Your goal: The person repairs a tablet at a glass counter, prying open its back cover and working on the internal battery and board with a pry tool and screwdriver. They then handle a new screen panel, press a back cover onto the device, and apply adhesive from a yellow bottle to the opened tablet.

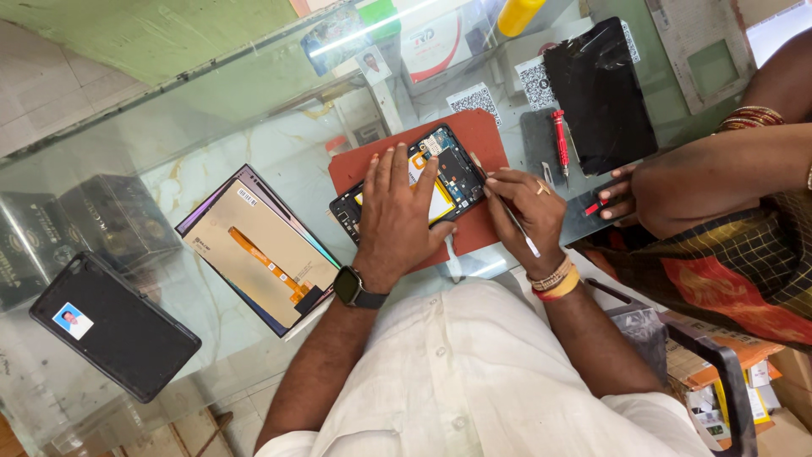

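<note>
An opened phone (pixel 448 169) with its back off lies on a red-brown mat (pixel 482 135) on a glass counter. My left hand (pixel 397 211), with a dark watch on the wrist, presses flat on the phone's yellow battery area. My right hand (pixel 529 211), with a ring and wrist bands, pinches a thin white-tipped tool (pixel 507 211) whose far end touches the phone's right edge.
A detached screen panel (pixel 262 250) with an orange flex cable lies left of the mat. A black phone cover (pixel 114 326) sits at far left. Behind are a red screwdriver (pixel 560 140) and a black panel (pixel 600 93). Another person's hand (pixel 668 199) rests at right.
</note>
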Demonstrator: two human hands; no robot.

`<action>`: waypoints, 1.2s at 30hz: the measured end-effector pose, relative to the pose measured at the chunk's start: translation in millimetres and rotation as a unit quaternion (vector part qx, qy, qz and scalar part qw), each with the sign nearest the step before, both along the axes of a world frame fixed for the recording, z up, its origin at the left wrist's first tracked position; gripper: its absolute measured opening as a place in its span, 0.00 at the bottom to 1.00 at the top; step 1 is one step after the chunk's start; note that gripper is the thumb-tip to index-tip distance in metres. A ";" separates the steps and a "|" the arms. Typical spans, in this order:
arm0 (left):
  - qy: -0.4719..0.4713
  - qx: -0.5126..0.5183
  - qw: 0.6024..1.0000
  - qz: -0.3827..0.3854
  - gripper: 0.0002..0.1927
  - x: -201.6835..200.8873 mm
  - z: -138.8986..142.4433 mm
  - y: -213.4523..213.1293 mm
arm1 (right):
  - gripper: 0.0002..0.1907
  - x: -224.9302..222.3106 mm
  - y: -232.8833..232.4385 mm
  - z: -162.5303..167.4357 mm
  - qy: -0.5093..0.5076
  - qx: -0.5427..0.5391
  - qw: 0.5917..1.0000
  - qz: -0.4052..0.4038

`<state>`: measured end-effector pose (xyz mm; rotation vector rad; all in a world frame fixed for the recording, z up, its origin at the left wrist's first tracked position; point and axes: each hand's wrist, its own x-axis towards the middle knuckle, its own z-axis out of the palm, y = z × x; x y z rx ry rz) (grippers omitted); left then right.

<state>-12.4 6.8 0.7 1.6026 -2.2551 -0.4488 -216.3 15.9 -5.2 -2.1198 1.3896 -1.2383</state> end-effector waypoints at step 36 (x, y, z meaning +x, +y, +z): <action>-0.007 0.023 1.000 -0.008 0.48 4.8 -0.9 0.7 | 0.07 22.2 -12.7 4.4 0.113 -0.035 0.993 -0.008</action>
